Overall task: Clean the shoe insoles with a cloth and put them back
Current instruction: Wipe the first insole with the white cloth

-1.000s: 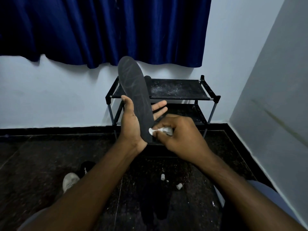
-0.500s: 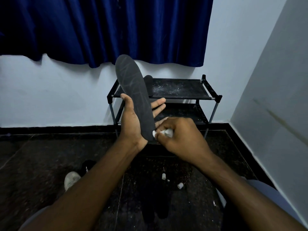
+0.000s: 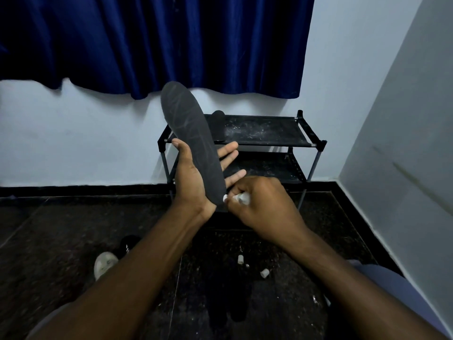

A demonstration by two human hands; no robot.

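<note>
At the centre of the frame the left hand holds a dark insole upright and tilted to the upper left, with the thumb along its left edge and the fingers spread behind it. Just to the right, the right hand pinches a small white cloth against the insole's lower end. Behind the hands a black shoe rack stands against the pale wall, with a second insole lying on its top shelf. A blue curtain fills the top of the frame. On the dark floor at lower left lies a white shoe.
</note>
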